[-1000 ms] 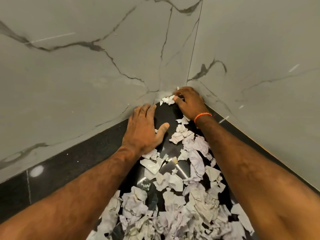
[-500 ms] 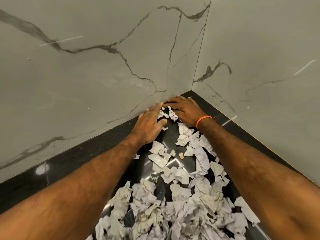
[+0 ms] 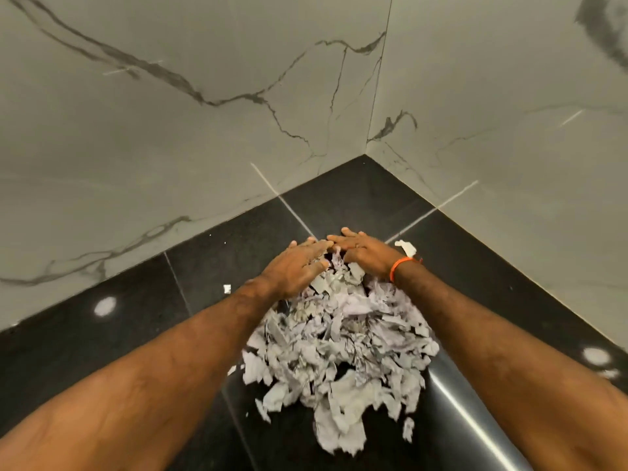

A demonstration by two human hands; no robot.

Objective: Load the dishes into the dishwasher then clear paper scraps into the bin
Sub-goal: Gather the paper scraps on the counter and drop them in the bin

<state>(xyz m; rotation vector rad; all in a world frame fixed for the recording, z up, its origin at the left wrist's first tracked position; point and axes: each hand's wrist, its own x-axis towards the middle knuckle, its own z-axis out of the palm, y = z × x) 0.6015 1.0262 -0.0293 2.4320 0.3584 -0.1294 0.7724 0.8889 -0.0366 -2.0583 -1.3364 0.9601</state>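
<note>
A heap of torn white paper scraps (image 3: 339, 345) lies on the black polished counter (image 3: 356, 195), between my forearms. My left hand (image 3: 295, 270) and my right hand (image 3: 363, 249) lie palm down on the far end of the heap, fingertips almost touching, fingers spread and cupped behind the paper. An orange band circles my right wrist. One stray scrap (image 3: 406, 248) lies just right of my right hand, and a tiny one (image 3: 226, 288) lies left of my left wrist. No bin or dishwasher is in view.
Grey marble-veined walls (image 3: 204, 130) meet in a corner behind the counter (image 3: 366, 153). Bare black counter shows between my hands and that corner.
Both hands have drawn back from the wall corner toward me, dragging the scattered scraps together into one dense heap. Bare counter now shows in the corner.
</note>
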